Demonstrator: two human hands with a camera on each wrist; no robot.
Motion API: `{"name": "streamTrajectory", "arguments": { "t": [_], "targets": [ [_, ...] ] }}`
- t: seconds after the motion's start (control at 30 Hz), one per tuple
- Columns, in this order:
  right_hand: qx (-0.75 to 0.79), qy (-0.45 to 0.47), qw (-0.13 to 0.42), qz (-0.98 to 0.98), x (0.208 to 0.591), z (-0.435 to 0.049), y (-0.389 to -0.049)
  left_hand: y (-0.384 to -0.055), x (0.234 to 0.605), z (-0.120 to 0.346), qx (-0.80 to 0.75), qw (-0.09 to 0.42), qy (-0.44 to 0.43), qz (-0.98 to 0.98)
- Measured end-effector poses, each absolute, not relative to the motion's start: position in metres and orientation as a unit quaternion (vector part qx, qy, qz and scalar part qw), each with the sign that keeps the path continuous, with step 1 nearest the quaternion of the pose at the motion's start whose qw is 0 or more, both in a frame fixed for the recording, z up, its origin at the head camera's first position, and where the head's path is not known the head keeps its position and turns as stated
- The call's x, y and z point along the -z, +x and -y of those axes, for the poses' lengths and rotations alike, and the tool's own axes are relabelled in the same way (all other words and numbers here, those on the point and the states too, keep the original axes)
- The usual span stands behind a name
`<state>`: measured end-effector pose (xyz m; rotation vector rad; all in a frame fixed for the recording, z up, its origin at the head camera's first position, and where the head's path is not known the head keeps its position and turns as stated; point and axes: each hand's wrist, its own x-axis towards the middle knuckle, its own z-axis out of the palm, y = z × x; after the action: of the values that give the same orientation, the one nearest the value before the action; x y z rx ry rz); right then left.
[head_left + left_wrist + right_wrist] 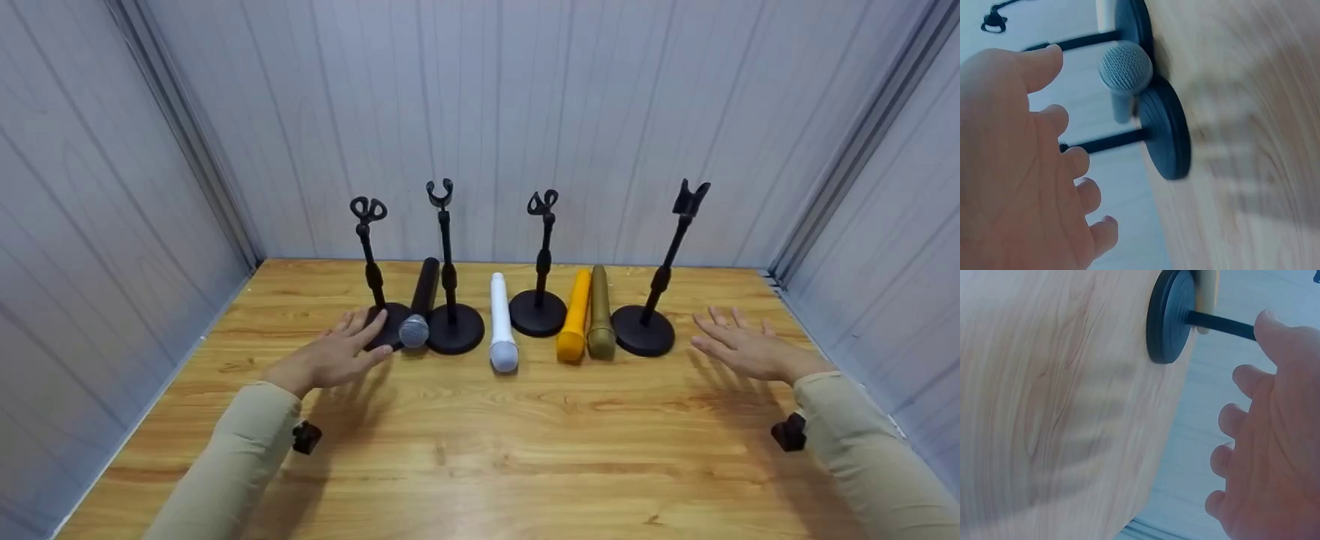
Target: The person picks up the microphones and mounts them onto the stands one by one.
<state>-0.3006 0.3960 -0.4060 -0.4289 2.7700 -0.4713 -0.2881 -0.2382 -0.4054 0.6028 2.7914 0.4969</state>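
My left hand (341, 358) hovers palm down with spread fingers, in front of the leftmost black microphone stand (373, 274). It holds nothing and partly covers that stand's round base in the head view. Just right of it lies a black microphone (424, 296) with a silver mesh head (1126, 66). On the other side my right hand (750, 352), fingers spread and nothing in it, is beside the rightmost stand (660, 281). Between the hands lie a white microphone (501, 319), an orange microphone (575, 315) and an olive-green microphone (601, 315).
Two more black stands, one with a C-shaped clip (448, 277) and one with a looped clip (544, 259), rise among the microphones. The wooden table (480, 450) meets a panelled back wall (480, 112). Side walls stand left (97, 247) and right (885, 285).
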Motion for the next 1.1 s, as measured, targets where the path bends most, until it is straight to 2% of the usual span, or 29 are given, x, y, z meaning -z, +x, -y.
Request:
{"name": "streamTrajectory", "arguments": {
  "t": [0.4,0.73,0.97,1.1],
  "targets": [
    [0.164,-0.209,0.104,-0.958,0.398,-0.367,-0.294,-0.296,0.402,0.188,-0.228,0.094,0.271,-0.930],
    [0.161,-0.299,0.012,-0.941,0.403,-0.324,-0.307,-0.324,0.416,0.126,-0.292,0.069,0.330,-0.895],
    [0.162,-0.372,-0.058,-0.912,0.410,-0.292,-0.333,-0.345,0.424,0.077,-0.370,0.089,0.293,-0.877],
    [0.148,-0.379,-0.044,-0.912,0.412,-0.277,-0.346,-0.353,0.427,0.054,-0.386,0.105,0.250,-0.882]
  ]
}}
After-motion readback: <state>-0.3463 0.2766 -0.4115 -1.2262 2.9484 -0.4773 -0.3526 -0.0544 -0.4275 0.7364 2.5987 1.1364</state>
